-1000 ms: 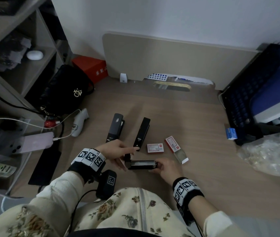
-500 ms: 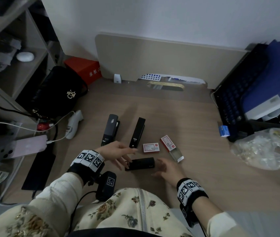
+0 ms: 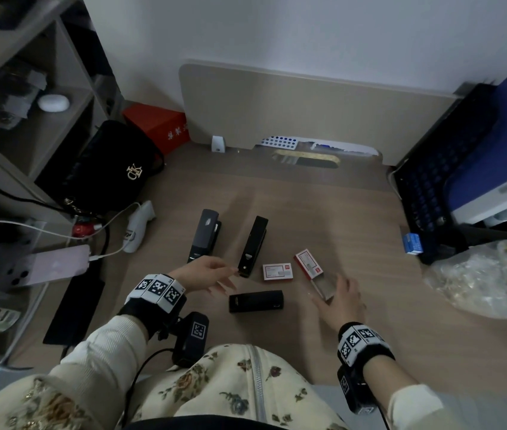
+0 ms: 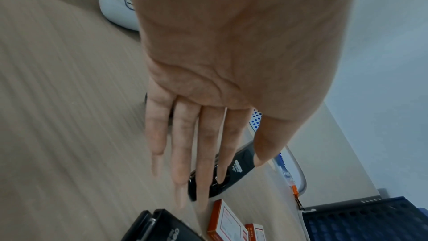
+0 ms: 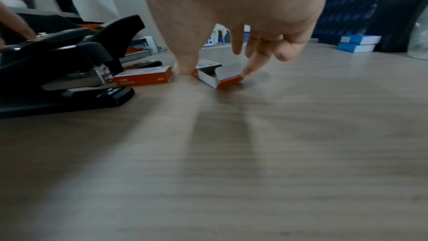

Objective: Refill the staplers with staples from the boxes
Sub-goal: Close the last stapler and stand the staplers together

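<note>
the worktop carries three black staplers and two red staple boxes, all within reach of both hands. the nearest stapler lies closed between the hands, its long axis running crosswise from one hand to the other. beyond the left hand two more staplers point away from the person: a slim stapler just off the fingertips and a wide stapler further to that hand's outer side. the left hand hovers with fingers straight and loose, holding nothing. the right hand is spread and relaxed, its fingertips at the open box, whose pulled-out tray sits between thumb and fingers; no pinch is made yet. the closed box lies between the slim stapler and the open box. judging by this, the right hand is nearer the staples and the left nearer the next stapler. whether the tray holds staples cannot be made out, and motion blur softens both wrist views.
</note>
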A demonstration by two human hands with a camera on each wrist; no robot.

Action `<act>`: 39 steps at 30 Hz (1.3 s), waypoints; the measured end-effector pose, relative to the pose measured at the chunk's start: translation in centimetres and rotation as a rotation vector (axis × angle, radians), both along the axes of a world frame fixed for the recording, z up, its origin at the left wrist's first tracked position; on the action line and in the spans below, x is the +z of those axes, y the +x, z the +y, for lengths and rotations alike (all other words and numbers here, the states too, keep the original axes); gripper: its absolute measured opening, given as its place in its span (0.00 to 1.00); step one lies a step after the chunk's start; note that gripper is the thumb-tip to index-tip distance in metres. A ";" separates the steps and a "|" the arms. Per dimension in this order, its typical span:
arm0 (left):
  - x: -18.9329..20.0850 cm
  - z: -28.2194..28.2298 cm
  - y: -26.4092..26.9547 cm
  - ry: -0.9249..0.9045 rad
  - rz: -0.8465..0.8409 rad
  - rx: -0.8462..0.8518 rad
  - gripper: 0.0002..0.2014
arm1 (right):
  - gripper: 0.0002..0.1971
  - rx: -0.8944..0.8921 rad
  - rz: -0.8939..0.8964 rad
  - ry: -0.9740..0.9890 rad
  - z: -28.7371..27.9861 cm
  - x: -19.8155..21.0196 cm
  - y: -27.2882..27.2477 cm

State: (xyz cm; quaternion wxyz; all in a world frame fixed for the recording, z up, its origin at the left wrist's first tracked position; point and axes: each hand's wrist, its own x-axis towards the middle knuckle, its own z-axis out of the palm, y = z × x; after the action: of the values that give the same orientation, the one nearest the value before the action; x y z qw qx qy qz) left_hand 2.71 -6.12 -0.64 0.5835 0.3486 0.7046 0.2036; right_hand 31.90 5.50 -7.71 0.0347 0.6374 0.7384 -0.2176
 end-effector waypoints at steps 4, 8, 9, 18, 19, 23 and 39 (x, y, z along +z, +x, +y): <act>-0.3 -0.3 -0.4 0.002 0.004 0.008 0.13 | 0.37 -0.046 -0.053 -0.068 0.4 -1.2 0.2; -0.4 -0.6 -0.6 0.002 0.015 0.030 0.12 | 0.31 -0.067 -0.009 -0.055 0.2 -1.8 -0.3; -0.4 -0.7 -0.6 0.002 0.017 0.034 0.12 | 0.30 -0.065 -0.007 -0.053 0.2 -1.9 -0.4; 0.1 0.0 -0.4 0.021 0.036 0.005 0.13 | 0.26 -0.157 0.203 -0.034 0.3 -1.4 -0.5; 0.1 0.0 -0.3 0.024 0.033 0.001 0.14 | 0.25 -0.169 0.238 -0.025 0.2 -0.9 -0.5; 0.6 0.2 0.1 0.072 -0.005 0.041 0.15 | 0.22 -0.172 0.434 0.078 0.1 0.9 -1.0; 2.1 -0.4 -0.1 0.216 -0.183 0.243 0.29 | 0.20 0.540 0.596 0.119 -3.2 5.4 -7.3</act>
State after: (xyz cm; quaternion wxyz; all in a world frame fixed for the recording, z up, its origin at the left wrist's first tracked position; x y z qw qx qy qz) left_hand 2.62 -6.55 1.50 0.5755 0.3016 0.6596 0.3778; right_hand 24.55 2.25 -2.27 -0.1619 0.3305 0.8683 -0.3326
